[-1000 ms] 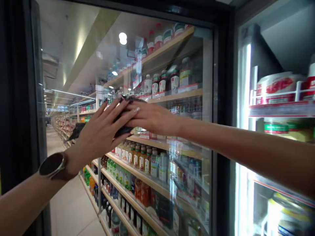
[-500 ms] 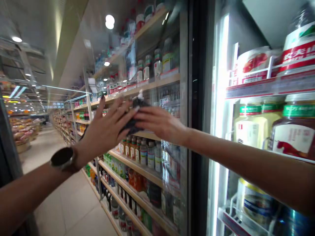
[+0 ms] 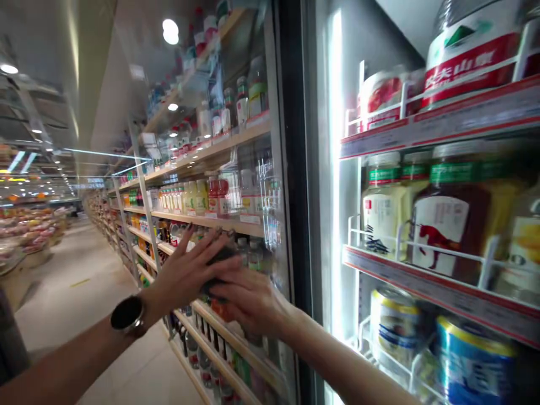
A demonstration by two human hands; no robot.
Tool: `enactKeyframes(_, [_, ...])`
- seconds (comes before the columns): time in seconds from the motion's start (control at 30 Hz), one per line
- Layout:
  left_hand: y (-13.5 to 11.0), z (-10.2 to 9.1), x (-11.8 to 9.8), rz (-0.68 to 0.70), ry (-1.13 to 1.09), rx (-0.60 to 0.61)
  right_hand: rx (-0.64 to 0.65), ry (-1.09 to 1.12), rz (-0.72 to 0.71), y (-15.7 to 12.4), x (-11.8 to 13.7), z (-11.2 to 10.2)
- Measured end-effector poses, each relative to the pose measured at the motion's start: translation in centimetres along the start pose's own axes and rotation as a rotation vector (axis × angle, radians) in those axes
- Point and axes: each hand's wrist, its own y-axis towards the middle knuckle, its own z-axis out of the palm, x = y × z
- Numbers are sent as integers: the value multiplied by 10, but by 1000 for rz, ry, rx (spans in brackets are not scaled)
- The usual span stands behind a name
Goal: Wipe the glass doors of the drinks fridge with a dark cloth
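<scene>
My left hand (image 3: 192,273), a dark-faced watch (image 3: 126,313) on its wrist, lies against the glass door (image 3: 248,140) with fingers spread. Its fingers reach the edge of a dark crumpled cloth (image 3: 219,256). From the right, my right hand (image 3: 253,295) presses this cloth to the glass, its fingertips overlapping those of my left hand. Part of the cloth is hidden under the fingers. Shelves of bottles show in the pane, at least partly as reflections.
The dark door frame (image 3: 295,169) runs upright beside a bright light strip. Right of it, a lit cooler holds juice bottles (image 3: 442,225), a large red-labelled bottle (image 3: 472,56) and cans (image 3: 475,360) behind wire rails. On the left, an aisle floor (image 3: 84,292) passes produce displays (image 3: 29,230).
Both hands have slid down the glass together with the cloth. The view has turned somewhat to the right, bringing more of the cooler shelves into sight.
</scene>
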Motion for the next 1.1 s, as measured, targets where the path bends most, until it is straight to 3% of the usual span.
enactKeyframes(0.1, [73, -17, 47, -134, 1, -71, -286, -115, 213, 20, -15, -29])
enactKeyframes(0.17, [96, -22, 58, -112, -26, -46, -312, -282, 333, 13, -27, -33])
enactKeyframes(0.23, [83, -17, 45, 38, -87, 58, -222, -425, 364, -9, -38, -23])
enactKeyframes(0.3, [45, -3, 14, 171, -130, 160, -141, -473, 314, -38, -48, -10])
enactKeyframes(0.4, [-15, 16, -31, 170, -90, 201, -130, -429, 230, -67, -55, 1])
enactKeyframes(0.47, [-33, 20, -44, 96, -48, 174, -152, -398, 189, -72, -54, 0])
enactKeyframes(0.63, [-11, 10, -30, -133, -27, 26, -262, -354, -1, -51, -33, -1])
enactKeyframes(0.7, [-2, 2, -21, -211, -58, -3, -257, -318, 24, -37, -24, 3])
enactKeyframes(0.77, [-2, -6, -17, -215, -135, 0, -295, -244, 168, -21, -18, 7])
enactKeyframes(0.83, [-10, -12, -18, -163, -236, 3, -398, -80, 410, -5, -14, 11])
enactKeyframes(0.93, [-26, -17, -32, -188, -369, -100, -479, 368, 801, 20, -3, 21])
enactKeyframes(1.0, [-33, -19, -45, -258, -408, -191, -388, 702, 955, 34, 10, 31])
enactKeyframes(1.1, [-37, -26, -54, -319, -362, -227, -152, 966, 924, 49, 28, 40])
